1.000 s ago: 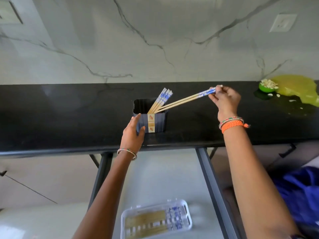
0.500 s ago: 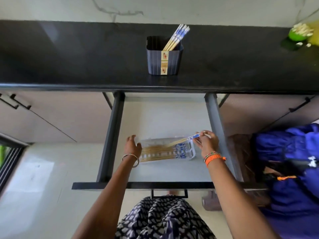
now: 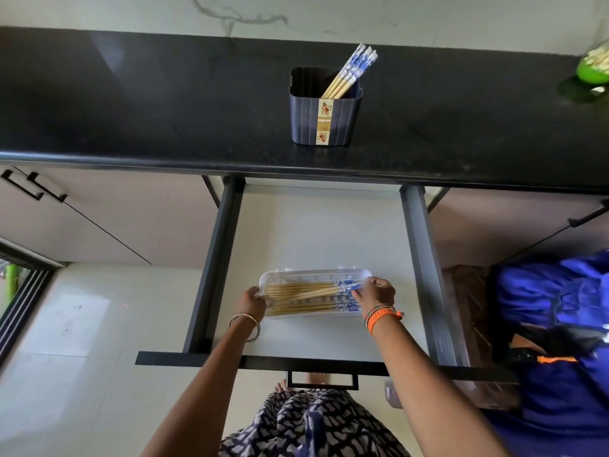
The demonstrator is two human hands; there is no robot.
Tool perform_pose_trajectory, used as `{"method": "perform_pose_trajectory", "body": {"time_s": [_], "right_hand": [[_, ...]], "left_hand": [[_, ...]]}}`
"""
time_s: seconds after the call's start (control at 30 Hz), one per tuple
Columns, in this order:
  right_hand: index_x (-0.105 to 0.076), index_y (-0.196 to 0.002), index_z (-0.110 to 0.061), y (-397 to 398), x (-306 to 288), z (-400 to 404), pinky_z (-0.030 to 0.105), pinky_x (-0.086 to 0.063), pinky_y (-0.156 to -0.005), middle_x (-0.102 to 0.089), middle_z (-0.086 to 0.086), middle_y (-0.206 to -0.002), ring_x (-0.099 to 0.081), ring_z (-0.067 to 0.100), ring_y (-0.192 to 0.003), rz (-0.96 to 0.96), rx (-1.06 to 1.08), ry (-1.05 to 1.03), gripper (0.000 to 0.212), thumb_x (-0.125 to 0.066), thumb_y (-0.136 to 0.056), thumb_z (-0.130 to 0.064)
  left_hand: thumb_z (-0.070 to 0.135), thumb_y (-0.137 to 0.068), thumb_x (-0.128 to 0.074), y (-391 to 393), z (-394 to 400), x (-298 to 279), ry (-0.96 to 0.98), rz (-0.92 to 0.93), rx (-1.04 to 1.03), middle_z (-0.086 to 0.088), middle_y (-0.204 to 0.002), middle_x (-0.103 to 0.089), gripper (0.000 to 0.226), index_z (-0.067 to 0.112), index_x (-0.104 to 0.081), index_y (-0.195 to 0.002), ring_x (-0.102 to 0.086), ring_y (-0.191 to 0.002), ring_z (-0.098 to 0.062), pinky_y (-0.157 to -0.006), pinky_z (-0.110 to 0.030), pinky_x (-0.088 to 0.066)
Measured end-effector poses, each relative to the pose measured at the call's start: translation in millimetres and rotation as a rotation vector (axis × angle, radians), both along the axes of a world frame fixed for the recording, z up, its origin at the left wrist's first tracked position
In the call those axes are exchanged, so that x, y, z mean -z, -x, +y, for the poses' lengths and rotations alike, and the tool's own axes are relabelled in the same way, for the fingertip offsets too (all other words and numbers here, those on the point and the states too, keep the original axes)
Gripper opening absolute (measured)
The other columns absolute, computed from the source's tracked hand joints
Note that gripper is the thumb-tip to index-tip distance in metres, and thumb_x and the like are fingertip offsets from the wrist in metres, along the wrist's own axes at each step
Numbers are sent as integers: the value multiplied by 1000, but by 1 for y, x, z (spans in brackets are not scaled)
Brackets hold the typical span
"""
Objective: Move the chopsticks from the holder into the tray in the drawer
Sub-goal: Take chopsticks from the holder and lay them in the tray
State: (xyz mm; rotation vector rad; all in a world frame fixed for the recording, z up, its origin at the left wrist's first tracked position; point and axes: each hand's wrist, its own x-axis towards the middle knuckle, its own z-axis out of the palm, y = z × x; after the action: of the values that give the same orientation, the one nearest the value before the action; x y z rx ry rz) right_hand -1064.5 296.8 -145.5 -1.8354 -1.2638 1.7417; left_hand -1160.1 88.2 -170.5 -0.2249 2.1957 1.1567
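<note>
A dark ribbed holder [image 3: 342,117] stands on the black counter [image 3: 131,100] with several blue-tipped wooden chopsticks [image 3: 350,71] leaning in it. Below, the open drawer [image 3: 316,232] holds a clear plastic tray [image 3: 313,274] with several chopsticks lying flat. One pair of chopsticks [image 3: 309,293] lies slanted across them. My right hand [image 3: 375,293] is at the tray's right end, fingers pinched on that pair's blue ends. My left hand [image 3: 252,303] grips the tray's left end.
A green bowl [image 3: 593,69] sits at the counter's far right. The drawer's dark side rails [image 3: 214,268] and front bar [image 3: 296,361] frame the tray. Blue cloth [image 3: 560,324] lies to the right. Cabinet handles [image 3: 33,188] are at the left.
My right hand pulled a pair of chopsticks from the holder and brought it down into the tray. My left hand left the holder and took the tray's left end.
</note>
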Motion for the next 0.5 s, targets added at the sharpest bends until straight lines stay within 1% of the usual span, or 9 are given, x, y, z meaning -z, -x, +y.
{"method": "perform_pose_trajectory", "body": {"time_s": [0.1,0.13,0.17,0.23,0.3,0.37,0.4,0.43,0.5], "right_hand": [[-66,-95,12,3,1,4,46,-56,-84,-67,25,-98,-66,41,-88,-162,-158,-140,23,-48,-84,8],[-66,-87,12,3,1,6,39,-54,-84,-67,25,-93,-66,44,-93,-216,-237,-185,19,-48,-81,7],[-63,-80,8,3,-3,8,31,-49,-78,-68,27,-93,-66,43,-95,-274,-322,-222,14,-49,-79,6],[-55,-68,-2,2,-6,13,27,-40,-70,-68,28,-88,-66,41,-89,-348,-456,-286,13,-51,-76,6],[-57,-57,5,1,-7,21,31,-51,-67,-67,27,-71,-66,37,-75,-345,-507,-305,17,-53,-73,8],[-66,-69,17,-1,-7,28,45,-61,-69,-71,25,-75,-68,28,-68,-283,-496,-262,12,-57,-71,10],[-67,-74,18,-3,-7,31,43,-62,-68,-71,20,-77,-68,23,-62,-255,-483,-229,12,-59,-71,11],[-69,-75,17,-5,-8,33,34,-62,-62,-71,21,-80,-67,17,-53,-225,-471,-200,10,-60,-72,12],[-69,-70,8,-7,-10,35,14,-54,-47,-70,24,-82,-63,9,-40,-179,-478,-185,10,-61,-76,13]], "left_hand": [[-4,-87,-46,-2,0,2,-30,-23,-49,-30,-114,-61,32,-9,-54,-118,-59,-106,-42,-95,-49,-48],[-3,-88,-46,-3,1,3,-35,-26,-56,-29,-113,-62,32,-8,-54,-118,-59,-105,-42,-95,-49,-48],[-2,-88,-46,-4,1,3,-36,-25,-65,-28,-111,-62,32,-8,-55,-118,-59,-103,-42,-94,-48,-49],[-2,-89,-44,-4,1,3,-36,-23,-75,-24,-102,-63,29,-7,-55,-115,-60,-93,-39,-88,-46,-50],[-2,-90,-42,-3,1,3,-41,-27,-72,-18,-90,-59,26,-8,-57,-110,-56,-81,-30,-75,-40,-48],[-3,-90,-41,-3,-1,3,-52,-30,-77,-16,-87,-58,25,-9,-58,-107,-54,-80,-27,-72,-35,-44],[-2,-90,-41,-3,-1,4,-55,-33,-81,-15,-88,-58,25,-8,-58,-108,-54,-80,-27,-73,-34,-44],[-1,-90,-42,-3,-2,4,-58,-34,-84,-15,-90,-58,25,-7,-59,-108,-54,-81,-27,-73,-34,-44],[0,-91,-43,-3,-2,3,-60,-27,-87,-15,-89,-58,25,-6,-59,-108,-54,-80,-26,-71,-32,-45]]}}
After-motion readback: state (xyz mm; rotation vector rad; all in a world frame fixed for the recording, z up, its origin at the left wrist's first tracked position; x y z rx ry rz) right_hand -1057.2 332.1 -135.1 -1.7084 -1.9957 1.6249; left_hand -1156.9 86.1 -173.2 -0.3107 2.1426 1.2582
